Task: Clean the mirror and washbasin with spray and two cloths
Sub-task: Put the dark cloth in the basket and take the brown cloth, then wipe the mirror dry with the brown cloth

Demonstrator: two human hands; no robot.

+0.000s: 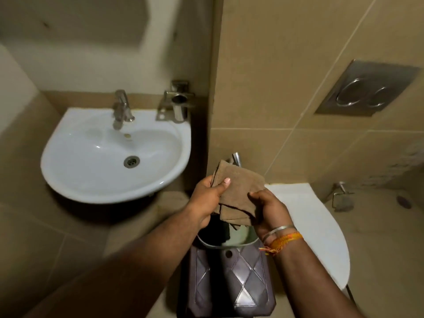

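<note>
1. Mirror [75, 21]: blurred and cut by the top edge; its reflection cannot be read.
2. Bucket [229, 278]: its interior is mostly hidden behind the brown cloth [238, 191] and both hands; the dark contents cannot be identified.
3. Toilet lid [316, 226]: near side covered by the right forearm.
4. Metal fitting [236, 158] behind the cloth: only its tip shows.
5. Both forearms run out at the bottom edge.

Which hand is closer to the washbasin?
Left. The left hand grips the brown cloth just off the washbasin rim; the right hand holds the cloth's far side, nearer the toilet.
</note>
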